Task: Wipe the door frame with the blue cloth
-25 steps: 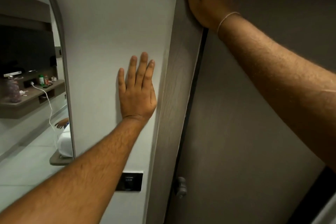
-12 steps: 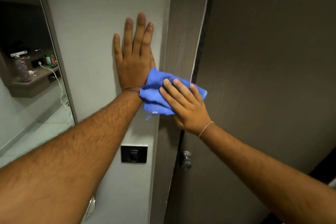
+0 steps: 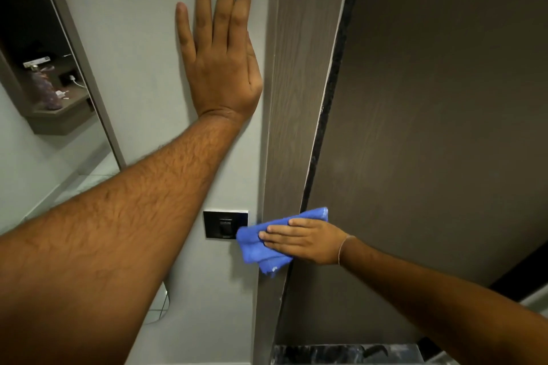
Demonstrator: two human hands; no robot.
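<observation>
The grey-brown wood-grain door frame runs top to bottom through the middle of the view. My right hand presses a folded blue cloth flat against the frame low down, beside the wall switch. My left hand lies flat on the pale wall left of the frame, fingers spread and pointing up, holding nothing.
A black wall switch sits just left of the cloth. The dark brown door fills the right side. A tall mirror on the left reflects a shelf with small items. A dark marbled threshold lies at the bottom.
My right hand has slid the cloth down the frame, from the top to mid height to the level of the switch. My left hand has stayed flat on the wall.
</observation>
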